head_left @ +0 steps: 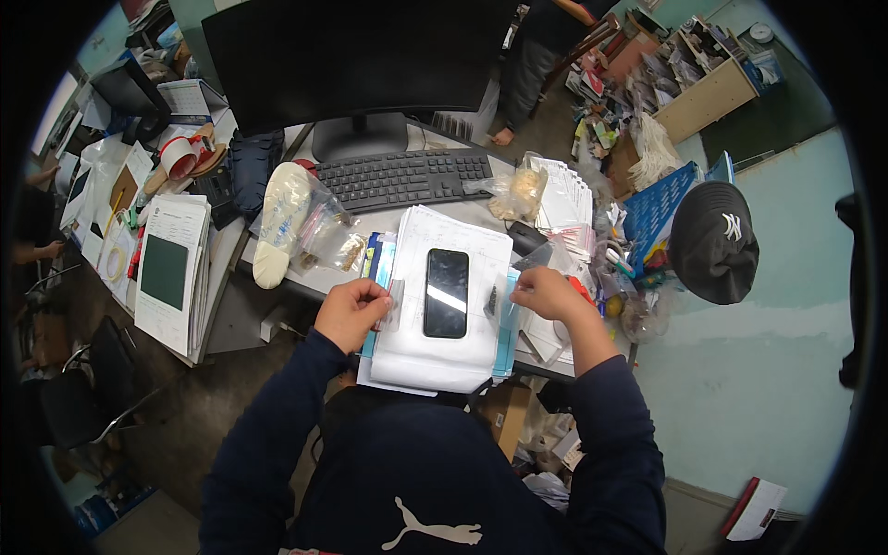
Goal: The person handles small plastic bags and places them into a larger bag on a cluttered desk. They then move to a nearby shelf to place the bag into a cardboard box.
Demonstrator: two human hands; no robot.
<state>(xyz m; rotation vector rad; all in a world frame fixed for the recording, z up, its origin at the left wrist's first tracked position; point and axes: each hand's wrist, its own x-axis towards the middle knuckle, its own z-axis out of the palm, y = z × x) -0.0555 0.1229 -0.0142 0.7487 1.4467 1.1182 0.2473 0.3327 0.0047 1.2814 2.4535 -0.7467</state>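
Note:
My left hand [352,312] pinches a small clear plastic bag [394,305] at the left edge of a stack of white papers [444,356]. At the right edge of that stack my right hand [546,294] pinches another small clear bag [497,301] with something dark inside. A black phone [446,292] lies face up on the papers between the two hands. Both forearms are in dark blue sleeves.
A black keyboard [405,178] and a large monitor [356,60] stand behind the papers. Plastic bags [305,227] of small items lie to the left, and more bags and slips [555,199] to the right. A black cap [712,242] hangs at right. A person [541,55] stands beyond the desk.

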